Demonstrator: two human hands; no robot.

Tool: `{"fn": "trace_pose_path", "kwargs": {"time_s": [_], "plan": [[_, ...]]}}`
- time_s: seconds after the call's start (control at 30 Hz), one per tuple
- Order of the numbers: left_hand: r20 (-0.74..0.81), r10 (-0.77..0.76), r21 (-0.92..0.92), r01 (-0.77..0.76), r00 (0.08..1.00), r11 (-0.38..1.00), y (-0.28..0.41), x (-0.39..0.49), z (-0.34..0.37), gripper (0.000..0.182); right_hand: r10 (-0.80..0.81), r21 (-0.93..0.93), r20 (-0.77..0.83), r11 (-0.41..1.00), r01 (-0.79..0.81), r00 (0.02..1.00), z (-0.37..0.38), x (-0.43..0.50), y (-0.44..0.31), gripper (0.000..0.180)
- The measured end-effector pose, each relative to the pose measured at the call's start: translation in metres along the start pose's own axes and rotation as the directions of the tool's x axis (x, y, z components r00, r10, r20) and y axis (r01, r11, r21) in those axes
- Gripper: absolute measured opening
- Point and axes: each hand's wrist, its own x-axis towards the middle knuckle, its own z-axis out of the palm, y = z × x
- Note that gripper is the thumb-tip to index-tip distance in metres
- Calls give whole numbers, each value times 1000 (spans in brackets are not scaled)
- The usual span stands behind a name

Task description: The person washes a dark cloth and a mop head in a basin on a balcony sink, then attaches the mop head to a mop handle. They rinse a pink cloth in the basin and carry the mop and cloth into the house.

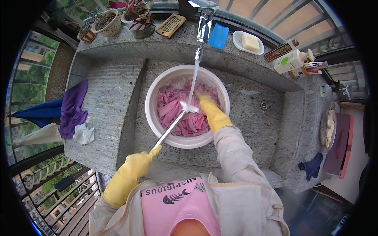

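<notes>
A pale pink plastic basin (150, 124) stands in a stone sink and holds wet pink cloth (192, 122). Water runs into it from a chrome faucet (203, 29). My left hand (137, 165), in a yellow rubber glove, is closed around a metal rod (169, 129). This rod ends in a white plastic T-shaped head (189, 108) over the cloth, beneath the stream. Also gloved in yellow, my right hand (206, 100) reaches into the basin at the cloth. Its fingers are blurred and partly hidden, so their grip is unclear.
A ridged stone washboard slope (109, 97) lies left, with purple cloth (73, 109) at its edge. Along the back ledge sit potted plants (107, 23), a wooden washboard (171, 26), a blue tray (218, 36), soap (250, 42) and a pump bottle (291, 61). The drain (264, 105) is right.
</notes>
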Motion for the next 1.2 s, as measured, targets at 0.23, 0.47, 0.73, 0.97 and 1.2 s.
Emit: {"fn": "trace_pose_path", "kwargs": {"time_s": [0.23, 0.47, 0.73, 0.97, 1.2], "plan": [[99, 27, -63, -21, 995, 998, 6, 37, -13, 95, 21, 430, -752, 773, 467, 658, -27, -97, -13, 26], [56, 103, -129, -95, 993, 987, 17, 45, -20, 77, 211, 967, 200, 114, -227, 957, -11, -167, -57, 52], [-807, 154, -106, -397, 570, 912, -7, 117, -61, 36, 325, 755, -464, 632, 176, 824, -8, -154, -51, 53], [-629, 74, 137, 17, 774, 990, 13, 242, -27, 59, 292, 360, -513, 927, -107, 807, 43, -104, -38, 86], [-325, -44, 443, 194, 945, 875, 2, 326, 1, 60, 284, 93, -269, 959, -269, 920, 60, -72, -37, 81]]}}
